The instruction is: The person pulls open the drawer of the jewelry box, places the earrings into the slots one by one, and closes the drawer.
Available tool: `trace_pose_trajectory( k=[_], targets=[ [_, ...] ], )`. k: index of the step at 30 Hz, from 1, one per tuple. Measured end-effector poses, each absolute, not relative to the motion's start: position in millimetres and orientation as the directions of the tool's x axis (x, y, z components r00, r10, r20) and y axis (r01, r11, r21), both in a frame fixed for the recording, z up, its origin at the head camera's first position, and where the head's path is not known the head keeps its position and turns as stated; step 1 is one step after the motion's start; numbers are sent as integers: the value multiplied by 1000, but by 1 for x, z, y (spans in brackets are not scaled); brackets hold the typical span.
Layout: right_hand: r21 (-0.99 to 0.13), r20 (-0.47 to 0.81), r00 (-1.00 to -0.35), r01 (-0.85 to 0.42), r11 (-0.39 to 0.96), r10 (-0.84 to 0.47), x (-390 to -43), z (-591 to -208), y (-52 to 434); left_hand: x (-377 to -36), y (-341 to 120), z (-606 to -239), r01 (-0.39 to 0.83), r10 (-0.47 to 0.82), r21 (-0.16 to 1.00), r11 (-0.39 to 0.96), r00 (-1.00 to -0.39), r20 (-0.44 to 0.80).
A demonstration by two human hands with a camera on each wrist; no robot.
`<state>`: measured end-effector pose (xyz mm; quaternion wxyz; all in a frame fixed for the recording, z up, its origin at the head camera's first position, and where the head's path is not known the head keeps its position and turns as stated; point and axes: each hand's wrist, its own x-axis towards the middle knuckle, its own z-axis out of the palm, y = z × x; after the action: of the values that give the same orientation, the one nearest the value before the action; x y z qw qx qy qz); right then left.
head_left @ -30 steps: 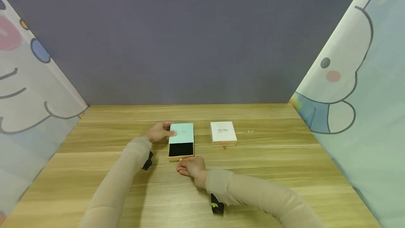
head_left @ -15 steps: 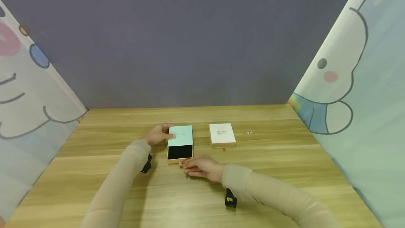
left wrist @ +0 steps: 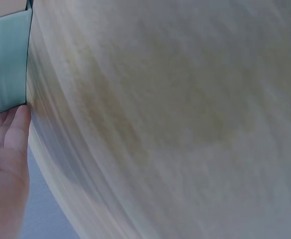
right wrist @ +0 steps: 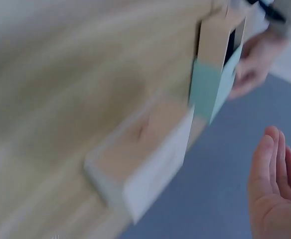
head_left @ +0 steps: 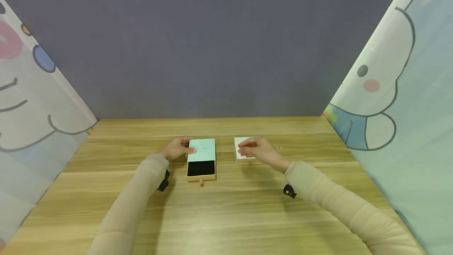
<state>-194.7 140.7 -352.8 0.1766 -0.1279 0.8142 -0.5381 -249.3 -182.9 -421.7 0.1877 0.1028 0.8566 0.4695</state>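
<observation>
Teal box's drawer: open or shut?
Partly open. The drawer sticks out from the teal cover, with its black lining exposed.

- We wear a long beige left sleeve [head_left: 124, 207], ending in a loose cuff [head_left: 158, 160].
- Our matching right sleeve [head_left: 339, 202] shows soft creases.
- We have a black wrist piece [head_left: 164, 181] under each forearm, the right one bearing a small yellowish mark.

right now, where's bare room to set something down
Bare pale-wood tabletop lies between the cream sleeves, and right of two tiny whitish rings toward the cartoon-print panel. Crowded: the mint-green drawer box, held by the left grip, and square white box, near the right grip.
</observation>
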Motion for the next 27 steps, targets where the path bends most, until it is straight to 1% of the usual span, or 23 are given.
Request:
trace_pose_trajectory(
  k=[2, 3, 6, 7, 9, 10, 12, 18, 27],
  targets=[
    [-857, -78, -910, -147, 494, -407, -201, -347, 154, -249, -183, -421, -1, 354, 839, 544, -906, -230],
    [-807, -37, -905, -223, 547, -423, -205, -344, 160, -249, -183, -421, -2, 355, 839, 544, -905, -232],
    [-600, 103, -876, -433, 673, -472, -215, -338, 177, -247, -184, -422, -7, 356, 842, 540, -904, -236],
    [-534, 136, -866, -474, 701, -482, -219, -336, 183, -247, -184, -422, -10, 355, 842, 540, -904, -238],
    [-438, 180, -849, -522, 732, -497, -227, -334, 195, -247, -184, -423, -14, 351, 843, 537, -905, -239],
    [-408, 192, -846, -530, 743, -498, -230, -333, 201, -247, -184, -423, -13, 350, 843, 537, -906, -237],
    [-384, 184, -855, -516, 765, -484, -236, -333, 212, -246, -183, -423, -14, 348, 842, 539, -907, -238],
    [-398, 123, -884, -460, 794, -451, -246, -345, 236, -244, -183, -422, -17, 341, 841, 541, -910, -238],
    [-393, -50, -910, -361, 846, -411, -253, -379, 262, -241, -187, -419, -12, 345, 833, 553, -907, -242]
  ],
)
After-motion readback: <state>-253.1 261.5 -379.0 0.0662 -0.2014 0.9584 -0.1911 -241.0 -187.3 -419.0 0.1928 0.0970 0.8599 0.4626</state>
